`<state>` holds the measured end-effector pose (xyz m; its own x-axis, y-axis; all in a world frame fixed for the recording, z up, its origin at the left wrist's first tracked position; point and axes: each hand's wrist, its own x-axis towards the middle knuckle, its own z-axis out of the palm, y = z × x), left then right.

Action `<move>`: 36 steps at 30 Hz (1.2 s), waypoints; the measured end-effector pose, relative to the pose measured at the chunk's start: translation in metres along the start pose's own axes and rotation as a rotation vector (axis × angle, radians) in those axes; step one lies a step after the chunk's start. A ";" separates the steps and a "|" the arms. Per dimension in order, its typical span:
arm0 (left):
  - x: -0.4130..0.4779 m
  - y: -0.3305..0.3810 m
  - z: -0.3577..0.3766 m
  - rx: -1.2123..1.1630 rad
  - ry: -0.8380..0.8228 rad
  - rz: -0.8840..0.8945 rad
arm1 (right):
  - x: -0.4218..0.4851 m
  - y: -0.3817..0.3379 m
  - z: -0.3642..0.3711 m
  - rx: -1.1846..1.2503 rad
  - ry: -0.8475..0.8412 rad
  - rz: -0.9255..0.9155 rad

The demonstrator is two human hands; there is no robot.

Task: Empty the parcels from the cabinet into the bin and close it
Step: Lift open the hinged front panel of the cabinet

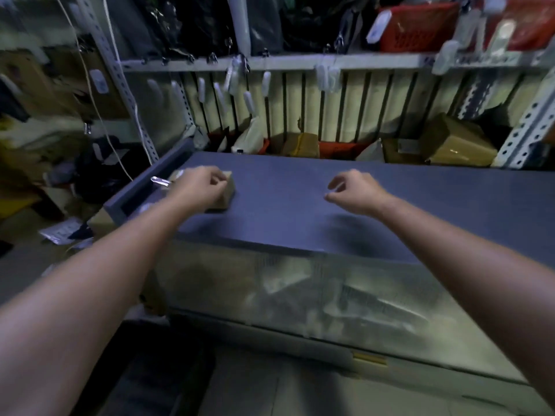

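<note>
A large translucent plastic bin (300, 298) with a grey-blue lid (300, 205) fills the middle of the view; blurred parcels show through its front wall. On the lid's left end lies a small brown cardboard parcel (225, 190). My left hand (198, 187) grips that parcel from above, fingers curled over its top. Over the lid's right half hovers my right hand (354, 190), fingers loosely curled and holding nothing. The cabinet itself cannot be made out with certainty.
A metal rack (330, 63) stands behind the bin, with hanging tags and cardboard dividers. Brown boxes (456, 142) lie behind the lid on the right. A red basket (417, 28) sits on the upper shelf. Papers and clutter (64, 232) lie on the floor at left.
</note>
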<state>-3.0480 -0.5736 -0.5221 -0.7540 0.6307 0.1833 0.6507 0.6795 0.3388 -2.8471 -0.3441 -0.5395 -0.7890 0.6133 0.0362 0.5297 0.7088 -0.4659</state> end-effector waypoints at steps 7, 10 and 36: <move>-0.017 0.021 0.055 -0.054 0.122 0.100 | -0.026 0.066 0.018 -0.089 0.165 -0.033; -0.030 0.018 0.068 -0.045 0.139 0.141 | -0.043 0.079 0.023 -0.091 0.199 -0.036; -0.248 -0.027 0.253 0.054 -0.130 -0.146 | -0.269 0.221 0.175 -0.277 0.026 0.173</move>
<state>-2.8558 -0.6536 -0.8106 -0.8249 0.5651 0.0136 0.5421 0.7840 0.3024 -2.5726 -0.4137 -0.8067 -0.6733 0.7394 0.0020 0.7228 0.6588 -0.2086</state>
